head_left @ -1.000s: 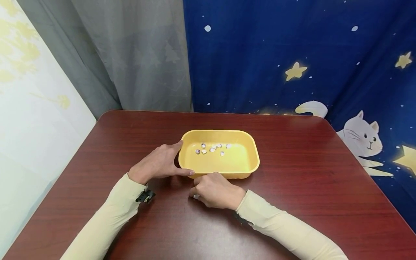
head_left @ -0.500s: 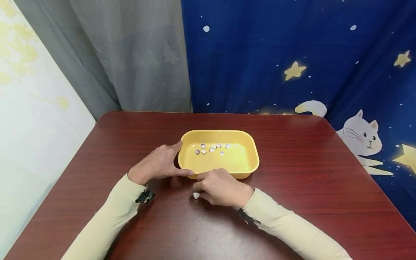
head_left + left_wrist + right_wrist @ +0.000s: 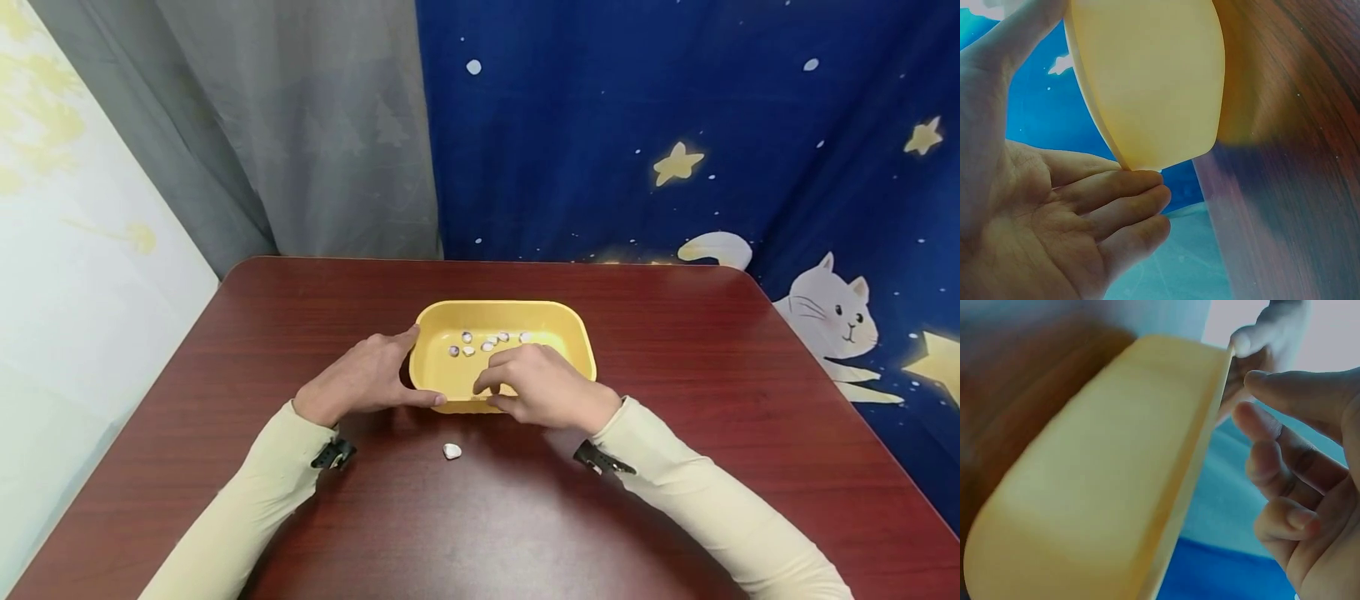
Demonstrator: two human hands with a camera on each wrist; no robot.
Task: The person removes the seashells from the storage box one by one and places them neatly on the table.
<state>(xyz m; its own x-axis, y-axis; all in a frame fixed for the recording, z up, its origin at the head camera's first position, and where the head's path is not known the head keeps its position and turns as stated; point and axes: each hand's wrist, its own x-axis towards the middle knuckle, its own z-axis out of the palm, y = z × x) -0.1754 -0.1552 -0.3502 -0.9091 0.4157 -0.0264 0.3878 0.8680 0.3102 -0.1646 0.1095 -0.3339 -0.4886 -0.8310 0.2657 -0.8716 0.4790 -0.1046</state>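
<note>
A yellow plastic basin [image 3: 431, 383] stands on the table, with several small whitish, shell-like pieces [image 3: 468, 351] scattered on its floor. My left hand [image 3: 367, 375] is at the basin's left front corner, thumb along the front rim and fingers, nearly straight, against the left end. In the left wrist view the fingertips [image 3: 1154, 181] touch the basin's outer wall. My right hand [image 3: 551, 387] is over the front rim, its fingers loosely bent above the inside. The right wrist view shows a gap between thumb and index finger, nothing between them. One white piece [image 3: 452, 451] lies on the table in front of the basin.
The dark red-brown wooden table [image 3: 712, 400] extends around the basin on all sides. Behind it hang a grey curtain [image 3: 337, 125] and a blue curtain [image 3: 562, 125] with stars and a cat. A pale wall or curtain [image 3: 90, 250] borders the left.
My right hand has moved up and right from the table in front of the basin to over its rim, uncovering the white piece on the table. My left hand has stayed at the corner.
</note>
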